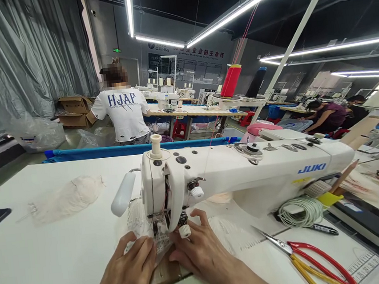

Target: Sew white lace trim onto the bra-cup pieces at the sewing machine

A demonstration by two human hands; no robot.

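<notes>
A white sewing machine stands on the table, its needle and presser foot low over a piece of cream lace. My left hand is left of the presser foot, fingers bent and closed together on the lace's near edge. To the right of the foot, my right hand grips the lace between thumb and fingers, one finger raised. The machine head hides some of the lace and of my right fingertips. More lace shows behind the machine head and right of my right hand.
Scissors with red and yellow handles lie on the right, by a black pen and a coil of pale green cord. A cream lace piece lies at left. A person in a white shirt is beyond the table.
</notes>
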